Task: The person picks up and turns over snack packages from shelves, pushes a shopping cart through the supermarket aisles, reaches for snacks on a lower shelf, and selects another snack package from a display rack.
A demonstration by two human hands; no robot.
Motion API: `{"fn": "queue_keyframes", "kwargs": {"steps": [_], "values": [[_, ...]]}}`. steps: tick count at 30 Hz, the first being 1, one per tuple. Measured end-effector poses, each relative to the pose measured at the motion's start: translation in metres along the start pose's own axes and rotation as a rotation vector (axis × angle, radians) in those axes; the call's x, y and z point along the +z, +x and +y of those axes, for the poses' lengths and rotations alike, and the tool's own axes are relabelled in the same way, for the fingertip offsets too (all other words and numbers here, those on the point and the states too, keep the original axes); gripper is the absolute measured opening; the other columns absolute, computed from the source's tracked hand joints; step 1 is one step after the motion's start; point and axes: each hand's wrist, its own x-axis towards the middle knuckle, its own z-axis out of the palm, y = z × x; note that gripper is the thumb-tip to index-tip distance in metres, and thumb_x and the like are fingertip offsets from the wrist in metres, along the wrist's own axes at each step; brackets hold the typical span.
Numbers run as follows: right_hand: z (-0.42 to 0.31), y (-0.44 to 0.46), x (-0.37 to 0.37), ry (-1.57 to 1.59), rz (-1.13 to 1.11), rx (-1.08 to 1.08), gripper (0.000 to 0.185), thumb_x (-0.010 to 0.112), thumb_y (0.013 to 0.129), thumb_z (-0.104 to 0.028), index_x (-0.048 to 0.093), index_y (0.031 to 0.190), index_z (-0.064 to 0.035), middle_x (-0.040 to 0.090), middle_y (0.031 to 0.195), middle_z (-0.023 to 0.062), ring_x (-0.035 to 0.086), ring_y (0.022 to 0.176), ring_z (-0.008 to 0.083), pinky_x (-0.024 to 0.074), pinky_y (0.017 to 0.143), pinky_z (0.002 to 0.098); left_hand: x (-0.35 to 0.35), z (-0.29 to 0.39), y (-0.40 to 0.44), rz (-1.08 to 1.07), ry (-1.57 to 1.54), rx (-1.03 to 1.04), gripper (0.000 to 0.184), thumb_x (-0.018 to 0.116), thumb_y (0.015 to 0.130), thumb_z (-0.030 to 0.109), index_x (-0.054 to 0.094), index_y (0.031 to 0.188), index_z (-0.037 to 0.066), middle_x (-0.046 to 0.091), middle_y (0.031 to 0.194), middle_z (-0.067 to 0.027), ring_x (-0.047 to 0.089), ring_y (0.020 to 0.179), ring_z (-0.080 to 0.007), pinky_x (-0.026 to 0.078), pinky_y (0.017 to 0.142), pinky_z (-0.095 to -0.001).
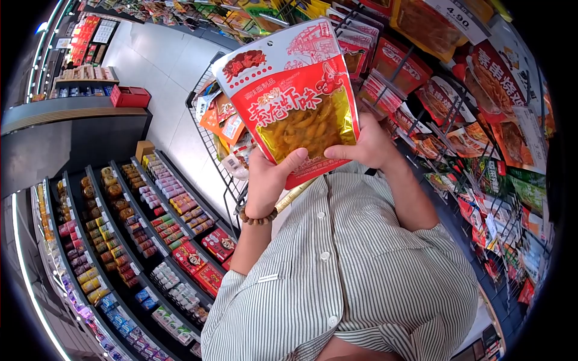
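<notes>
A red and white snack packet (pixel 301 90) with a clear window showing orange-brown food is held upright in front of the striped shirt, its printed face toward the camera. My left hand (pixel 269 177), with a beaded bracelet at the wrist, grips the packet's lower left corner, thumb on the front. On the lower right edge, my right hand (pixel 372 144) pinches the same packet, its thumb also on the front. The fingers behind the packet are hidden.
A wire shopping cart (pixel 211 141) with several packets stands behind the held packet. Racks of hanging packets (pixel 448 99) line the right side. Shelves of jars and boxes (pixel 129 240) fill the lower left. A red box (pixel 130 96) sits on a counter.
</notes>
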Motion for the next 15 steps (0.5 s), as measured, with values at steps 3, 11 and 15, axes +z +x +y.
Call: {"fn": "queue_keyframes", "kwargs": {"steps": [3, 11, 15], "values": [[-0.0024, 0.0003, -0.0003, 0.001, -0.026, 0.037, 0.050, 0.084, 0.082, -0.010, 0.061, 0.124, 0.0062, 0.071, 0.117, 0.0113, 0.067, 0.104, 0.0154, 0.0543, 0.094, 0.0323, 0.0011, -0.0023, 0.0018, 0.011, -0.005, 0.034, 0.032, 0.074, 0.091, 0.004, 0.064, 0.121, -0.005, 0.074, 0.111, -0.0107, 0.071, 0.094, -0.0151, 0.057, 0.083, -0.0297], [-0.0055, 0.0005, -0.0066, 0.066, 0.124, -0.011, 0.043, 0.076, 0.092, -0.018, 0.061, 0.127, 0.0014, 0.070, 0.121, 0.0080, 0.065, 0.108, 0.0157, 0.0519, 0.096, 0.0322, 0.0032, -0.0045, -0.0016, -0.027, -0.026, -0.040, 0.032, 0.074, 0.090, 0.001, 0.066, 0.120, -0.006, 0.074, 0.112, -0.0118, 0.071, 0.095, -0.0162, 0.058, 0.084, -0.0301], [-0.0031, 0.0015, -0.0048, 0.066, 0.154, -0.021, 0.038, 0.072, 0.092, -0.011, 0.062, 0.127, 0.0005, 0.071, 0.119, 0.0077, 0.066, 0.107, 0.0151, 0.0525, 0.095, 0.0332, 0.0007, -0.0064, -0.0020, -0.087, -0.019, -0.074, 0.034, 0.076, 0.088, 0.001, 0.066, 0.120, -0.005, 0.074, 0.112, -0.0110, 0.071, 0.097, -0.0163, 0.058, 0.086, -0.0304]]}}
